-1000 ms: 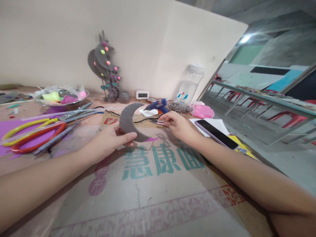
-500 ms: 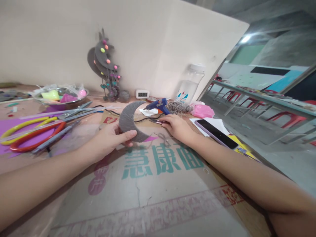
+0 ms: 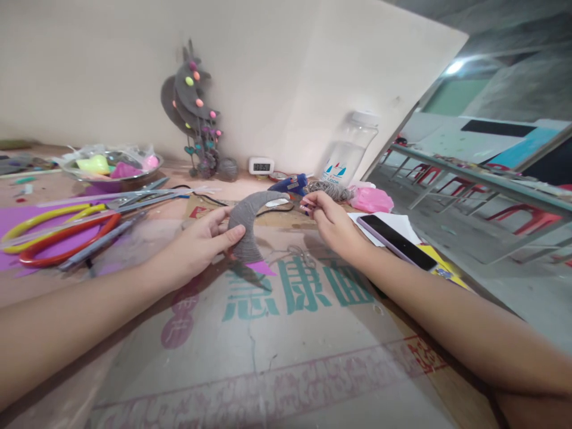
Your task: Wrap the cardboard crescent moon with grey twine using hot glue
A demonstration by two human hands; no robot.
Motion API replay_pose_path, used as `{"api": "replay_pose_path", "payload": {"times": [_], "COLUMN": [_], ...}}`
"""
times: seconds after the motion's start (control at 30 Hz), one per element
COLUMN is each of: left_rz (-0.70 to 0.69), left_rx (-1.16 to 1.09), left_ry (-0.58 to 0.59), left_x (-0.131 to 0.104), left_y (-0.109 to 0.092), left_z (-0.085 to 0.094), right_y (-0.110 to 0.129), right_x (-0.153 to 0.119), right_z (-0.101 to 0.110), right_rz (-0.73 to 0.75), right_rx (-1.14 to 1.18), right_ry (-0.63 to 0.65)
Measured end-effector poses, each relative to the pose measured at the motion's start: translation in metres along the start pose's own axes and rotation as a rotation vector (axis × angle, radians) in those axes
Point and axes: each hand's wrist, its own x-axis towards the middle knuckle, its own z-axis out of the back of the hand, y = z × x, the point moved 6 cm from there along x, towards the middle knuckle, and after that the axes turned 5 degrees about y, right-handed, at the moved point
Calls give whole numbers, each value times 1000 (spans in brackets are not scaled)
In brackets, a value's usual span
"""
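Observation:
My left hand [image 3: 210, 241] is closed on a grey yarn-wrapped crescent [image 3: 246, 229], thumb on its front face, above the printed board [image 3: 286, 339]. A pink-purple tip [image 3: 261, 267] shows at the crescent's lower end. To the right, my right hand [image 3: 333, 223] is raised with thumb and fingers pinched together beside the crescent's upper end; what they hold is too small to make out. Just behind these fingers lies a blue glue gun [image 3: 292, 183], and a ball of grey string [image 3: 328, 189] sits next to it.
Yellow-handled [image 3: 49, 220] and red-handled scissors [image 3: 71, 244] lie at left, before a bowl [image 3: 111, 173]. A decorated hanging crescent [image 3: 192, 95], timer [image 3: 261, 165], bottle [image 3: 348, 149], pink bag [image 3: 370, 198] and phone [image 3: 397, 243] stand or lie around. Red stools [image 3: 529, 217] are beyond.
The crescent has turned in my left hand, its lower tip now pointing more downward. My right hand has lifted from the board beside the thin tool and moved slightly right and up.

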Motion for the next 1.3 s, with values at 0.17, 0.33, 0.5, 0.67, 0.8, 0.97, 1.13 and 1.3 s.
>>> {"api": "replay_pose_path", "payload": {"times": [0.17,0.33,0.5,0.67,0.8,0.97,1.13,1.3], "left_rz": [-39,-53,-30,-20,-6,-25,-53,-83], "left_rx": [-82,-52,18,1,9,46,110,167], "left_ry": [6,-11,-12,-78,-95,-102,-57,-64], "left_x": [1,0,-1,-2,-3,-3,-2,-5], "left_y": [1,0,-2,-4,-6,-8,-7,-10], "left_z": [-1,-1,1,4,3,3,1,-1], "right_y": [25,47,37,9,7,43,80,83], "right_x": [-11,-24,-23,-12,-11,-23,-38,-39], "right_z": [-6,-7,-9,-18,-11,-1,-16,-21], "right_rz": [19,121,58,-36,-77,176,506,511], "right_rx": [101,107,147,-62,-101,-99,-294,-333], "right_ry": [39,28,-40,35,28,-40,102,138]}}
